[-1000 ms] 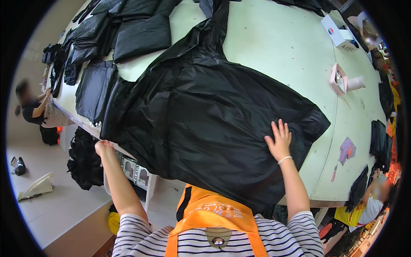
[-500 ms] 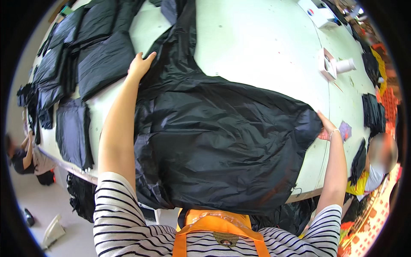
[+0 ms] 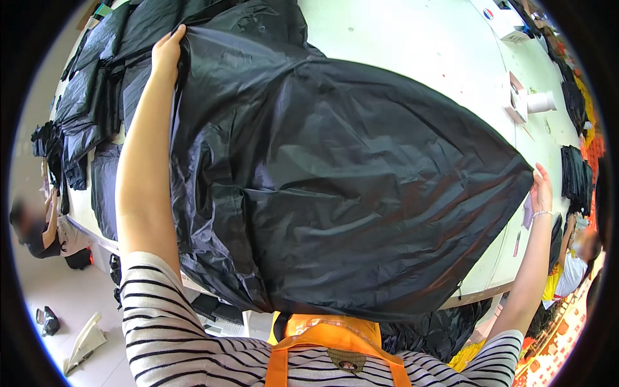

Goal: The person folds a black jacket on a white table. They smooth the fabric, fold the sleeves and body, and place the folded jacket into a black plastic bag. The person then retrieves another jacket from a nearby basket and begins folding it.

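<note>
A shiny black garment (image 3: 361,193) of thin, creased cloth is stretched out before me, lifted partly off the white table. At its far left edge my left hand (image 3: 166,53) is closed on the cloth, close to the stacked black pieces. My right hand (image 3: 541,190) pinches the garment's right corner, which is drawn to a point. Folds run between the two grips, and the near edge hangs down by my orange apron (image 3: 329,329). The garment's underside is hidden.
Black folded garments (image 3: 80,119) are piled on the left of the white table (image 3: 400,39). At right stand a small open box (image 3: 516,98) and a white cylinder (image 3: 540,101); a white carton (image 3: 503,22) is farther back. People (image 3: 42,229) work on both sides.
My hands have moved apart, the left one up and leftward, the right one out to the right. The garment has risen and spread wider, its right corner pulled into a point.
</note>
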Motion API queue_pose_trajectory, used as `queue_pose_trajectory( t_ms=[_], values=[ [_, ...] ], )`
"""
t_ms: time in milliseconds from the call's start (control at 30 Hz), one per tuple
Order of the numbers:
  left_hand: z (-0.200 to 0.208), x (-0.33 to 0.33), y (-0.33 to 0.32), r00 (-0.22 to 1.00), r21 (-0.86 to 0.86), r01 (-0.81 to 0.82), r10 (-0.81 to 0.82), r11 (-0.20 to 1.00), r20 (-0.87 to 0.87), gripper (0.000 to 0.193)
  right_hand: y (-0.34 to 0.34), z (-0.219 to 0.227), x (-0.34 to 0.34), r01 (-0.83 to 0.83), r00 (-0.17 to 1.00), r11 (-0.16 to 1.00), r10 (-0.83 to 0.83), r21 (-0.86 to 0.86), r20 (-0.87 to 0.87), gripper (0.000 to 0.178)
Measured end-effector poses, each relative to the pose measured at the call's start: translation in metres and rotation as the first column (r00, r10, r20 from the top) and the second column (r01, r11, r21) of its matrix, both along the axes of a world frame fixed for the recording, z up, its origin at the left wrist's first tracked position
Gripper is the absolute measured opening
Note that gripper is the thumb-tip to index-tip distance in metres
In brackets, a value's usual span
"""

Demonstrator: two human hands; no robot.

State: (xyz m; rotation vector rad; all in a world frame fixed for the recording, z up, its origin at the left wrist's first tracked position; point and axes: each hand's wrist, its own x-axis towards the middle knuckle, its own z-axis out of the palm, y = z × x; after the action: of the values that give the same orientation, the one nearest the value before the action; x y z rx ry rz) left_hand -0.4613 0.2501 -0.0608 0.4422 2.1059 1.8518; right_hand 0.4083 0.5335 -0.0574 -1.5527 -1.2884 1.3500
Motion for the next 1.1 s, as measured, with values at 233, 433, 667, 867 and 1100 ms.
queue_pose_trajectory(
  t_ms=[233,433,667,867,1100],
  values=[
    [0.002,-0.01,0.023,0.814,-0.216,-0.112,-0.035,0.97,-0.579,0.066,0.119,-0.007,-0.037,0.168,0.88,0.859,-0.352,0.484,0.319,0.035],
    [0.014,0.312,-0.173,0.681,-0.691,0.128,-0.57,0.711,-0.46,0.092,-0.163,-0.022,-0.237,-0.639,0.532,0.71,0.129,0.297,0.837,0.059],
    [-0.057,0.426,-0.348,0.857,-0.872,0.071,-0.477,0.485,-0.196,0.094,-0.37,-0.075,-0.285,-0.793,0.3,0.608,0.447,-0.04,0.842,0.071],
    [-0.093,0.321,-0.381,0.725,-0.891,0.029,-0.623,0.454,-0.294,0.094,-0.362,-0.101,-0.307,-0.794,0.281,0.601,0.233,0.089,0.931,0.068],
    [-0.103,0.205,-0.31,0.472,-0.828,0.061,-0.747,0.558,-0.468,0.105,-0.278,-0.124,-0.355,-0.801,0.357,0.536,0.073,0.265,0.931,0.065]
  ],
)
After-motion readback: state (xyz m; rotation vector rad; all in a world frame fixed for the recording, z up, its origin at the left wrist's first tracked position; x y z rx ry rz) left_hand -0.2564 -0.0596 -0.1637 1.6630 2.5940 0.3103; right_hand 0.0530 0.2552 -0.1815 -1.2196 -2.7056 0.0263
